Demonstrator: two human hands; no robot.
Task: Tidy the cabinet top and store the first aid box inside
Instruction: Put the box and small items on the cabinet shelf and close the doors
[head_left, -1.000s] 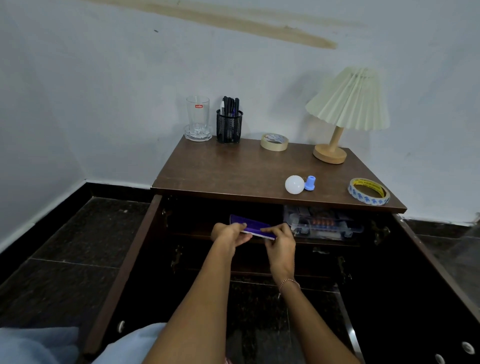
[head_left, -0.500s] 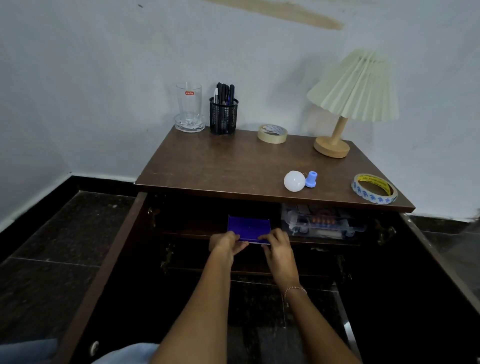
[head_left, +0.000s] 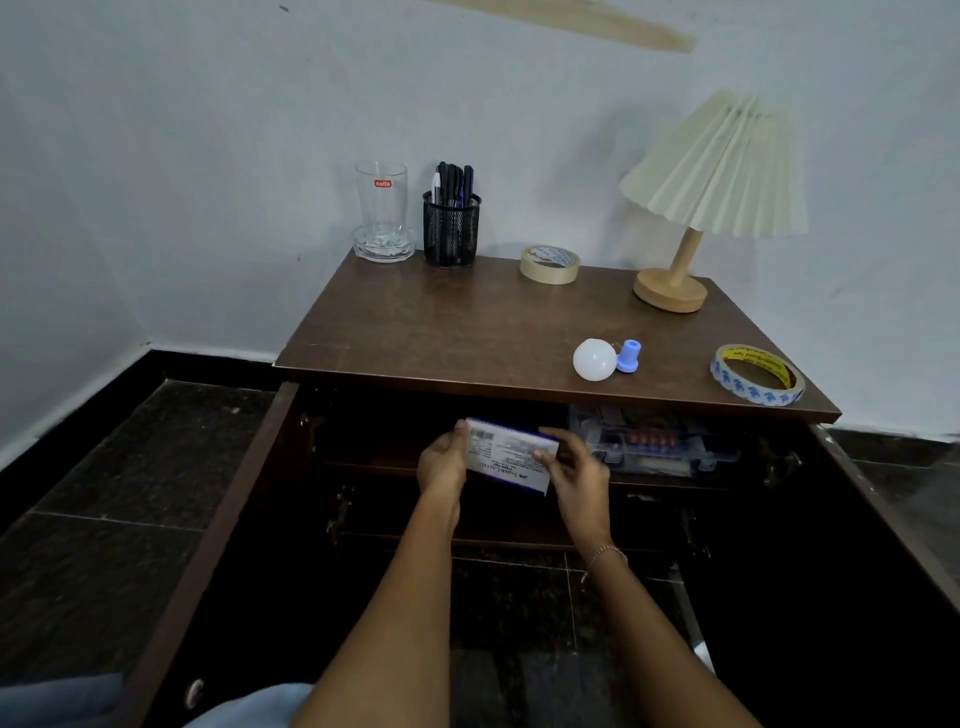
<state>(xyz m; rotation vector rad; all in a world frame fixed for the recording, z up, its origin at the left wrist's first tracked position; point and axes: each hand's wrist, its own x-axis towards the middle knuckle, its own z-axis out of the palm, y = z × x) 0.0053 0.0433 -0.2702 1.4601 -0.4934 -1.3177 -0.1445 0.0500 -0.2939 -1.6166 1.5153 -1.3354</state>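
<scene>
Carton (head_left: 511, 457) sits in both hands in front of the open cabinet's upper shelf (head_left: 363, 467), about mid-width under the worktop's (head_left: 441, 327) front edge; can't tell if it touches the shelf. It's a small flat box w/ a white face, a barcode at the top-left corner & lines of print too small to read. Blue-purple shows along its top & bottom edges. It's tilted so the white face points up at the camera.

Left grip (head_left: 441, 462) is clamped on the carton's left end, fingers curled round it. Right grip (head_left: 576, 467) pinches the right end, thumb on the white face, w/ a thin bracelet (head_left: 605, 555) on that wrist.

Clear plastic box (head_left: 660, 447) lies on the same shelf at its right end, near the right grip, w/ orange items showing through it. Left door (head_left: 223, 519) stands wide open.

On the worktop:
- Back-left corner: 1 glass (head_left: 382, 208) on a clear dish, w/ a black mesh pen holder (head_left: 451, 228) just beside it.
- Back edge, mid: tan tape roll (head_left: 549, 265).
- Back-right corner: lamp (head_left: 711, 171) w/ pleated shade.
- Near the front edge, right of ctr: white bulb (head_left: 594, 359) touching a small blue piece (head_left: 628, 356).
- Front-right corner: printed tape roll (head_left: 756, 382).
</scene>
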